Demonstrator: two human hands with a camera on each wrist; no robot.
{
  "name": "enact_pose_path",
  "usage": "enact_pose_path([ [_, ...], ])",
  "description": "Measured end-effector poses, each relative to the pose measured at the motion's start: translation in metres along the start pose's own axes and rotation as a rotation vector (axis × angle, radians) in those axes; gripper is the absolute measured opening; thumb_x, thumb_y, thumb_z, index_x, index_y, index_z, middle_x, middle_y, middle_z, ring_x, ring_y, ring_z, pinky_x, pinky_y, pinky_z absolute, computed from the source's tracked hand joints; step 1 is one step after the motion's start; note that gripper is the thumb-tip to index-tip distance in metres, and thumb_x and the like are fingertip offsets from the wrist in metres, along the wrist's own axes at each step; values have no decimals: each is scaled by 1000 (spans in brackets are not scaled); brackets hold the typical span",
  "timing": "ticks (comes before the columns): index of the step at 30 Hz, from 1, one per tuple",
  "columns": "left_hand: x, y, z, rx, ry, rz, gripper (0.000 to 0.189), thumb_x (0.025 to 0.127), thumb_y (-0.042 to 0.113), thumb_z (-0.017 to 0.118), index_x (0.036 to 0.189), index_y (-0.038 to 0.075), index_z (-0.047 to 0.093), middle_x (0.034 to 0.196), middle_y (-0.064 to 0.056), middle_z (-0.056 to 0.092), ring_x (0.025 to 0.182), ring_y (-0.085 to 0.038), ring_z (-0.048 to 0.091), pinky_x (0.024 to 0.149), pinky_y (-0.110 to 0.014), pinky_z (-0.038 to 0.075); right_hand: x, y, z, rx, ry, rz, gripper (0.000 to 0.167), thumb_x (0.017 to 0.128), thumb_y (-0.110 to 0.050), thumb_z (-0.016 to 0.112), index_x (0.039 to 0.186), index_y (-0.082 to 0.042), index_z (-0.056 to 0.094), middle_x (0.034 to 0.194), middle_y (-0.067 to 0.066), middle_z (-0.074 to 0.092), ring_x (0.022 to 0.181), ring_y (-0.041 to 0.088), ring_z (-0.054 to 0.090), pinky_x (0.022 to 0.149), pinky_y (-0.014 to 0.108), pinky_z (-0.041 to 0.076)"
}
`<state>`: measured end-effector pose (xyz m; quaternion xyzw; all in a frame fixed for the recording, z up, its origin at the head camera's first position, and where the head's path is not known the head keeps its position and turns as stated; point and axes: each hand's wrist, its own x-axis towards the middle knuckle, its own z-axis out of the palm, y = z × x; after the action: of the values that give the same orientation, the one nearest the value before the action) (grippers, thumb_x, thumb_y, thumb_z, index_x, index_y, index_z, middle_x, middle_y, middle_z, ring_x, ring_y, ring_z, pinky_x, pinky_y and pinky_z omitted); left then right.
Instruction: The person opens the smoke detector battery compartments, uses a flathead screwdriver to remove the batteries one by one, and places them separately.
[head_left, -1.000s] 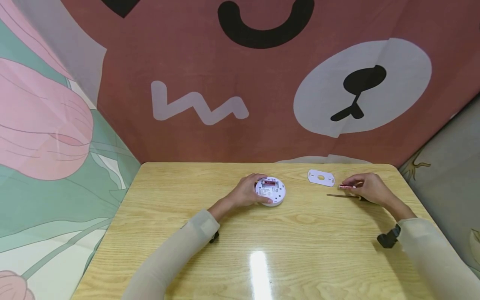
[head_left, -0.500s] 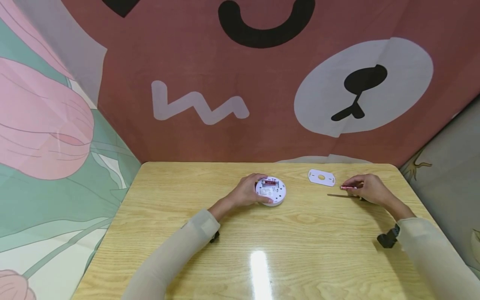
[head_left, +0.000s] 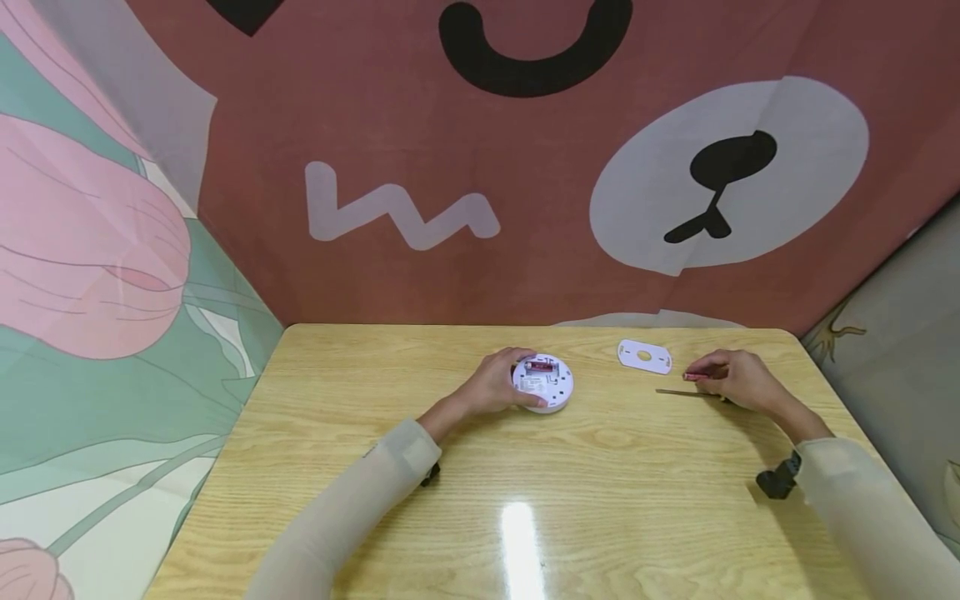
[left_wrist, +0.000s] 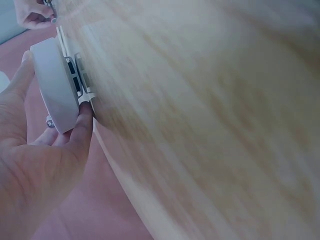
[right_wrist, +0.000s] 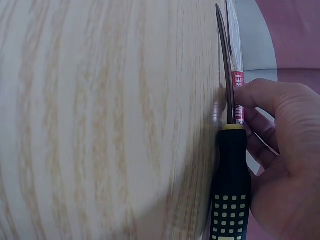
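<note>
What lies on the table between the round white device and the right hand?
In the head view, a white oval plate lies between the device and the right hand.

Both arms wear long, close-fitting sleeves of a pale beige, slightly sheer fabric. The left sleeve (head_left: 352, 500) ends at the wrist in a folded cuff. A small black device (head_left: 429, 475) sits on the underside of that wrist, partly hidden by the cuff. The right sleeve (head_left: 862, 508) is of the same fabric and ends just short of the wrist. A black strap-mounted unit (head_left: 776, 482) projects from the right wrist at the sleeve end. The left hand (head_left: 491, 385) and the right hand (head_left: 738, 379) are bare, without gloves. Rings are not discernible.
</note>
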<state>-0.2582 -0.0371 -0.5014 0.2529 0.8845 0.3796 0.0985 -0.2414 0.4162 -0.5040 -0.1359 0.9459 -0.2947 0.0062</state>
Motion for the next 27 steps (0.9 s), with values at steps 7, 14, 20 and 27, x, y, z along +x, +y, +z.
enact_pose_path([
  [7, -1, 0, 0, -1, 2, 2, 93, 76, 40, 98, 154, 11, 55, 154, -9, 57, 139, -27, 54, 120, -42, 41, 0, -2, -1, -17, 8, -10, 18, 90, -5, 84, 108, -3, 80, 104, 14, 78, 81, 3, 68, 64, 21, 54],
  [14, -1, 0, 0, -6, -1, 0, 93, 77, 39, 98, 154, 11, 54, 155, -8, 56, 141, -26, 53, 120, -42, 40, 0, -3, -2, -34, 21, -12, 21, 90, -10, 86, 109, -4, 80, 106, 14, 77, 84, 7, 68, 66, 22, 54],
  [20, -1, 1, 0, 5, -1, -2, 93, 77, 39, 98, 154, 11, 55, 155, -8, 56, 141, -26, 53, 120, -42, 40, 1, -5, -2, -60, 86, -47, 27, 89, -15, 87, 112, -3, 79, 102, 12, 76, 84, 13, 67, 66, 22, 54],
  [27, 0, 1, 0, 18, -7, -20, 92, 77, 40, 97, 154, 13, 54, 156, -8, 56, 142, -27, 52, 121, -43, 40, 4, -14, 1, -66, 156, -104, 31, 87, -9, 88, 116, -2, 79, 109, 16, 74, 92, 30, 68, 71, 18, 55],
])
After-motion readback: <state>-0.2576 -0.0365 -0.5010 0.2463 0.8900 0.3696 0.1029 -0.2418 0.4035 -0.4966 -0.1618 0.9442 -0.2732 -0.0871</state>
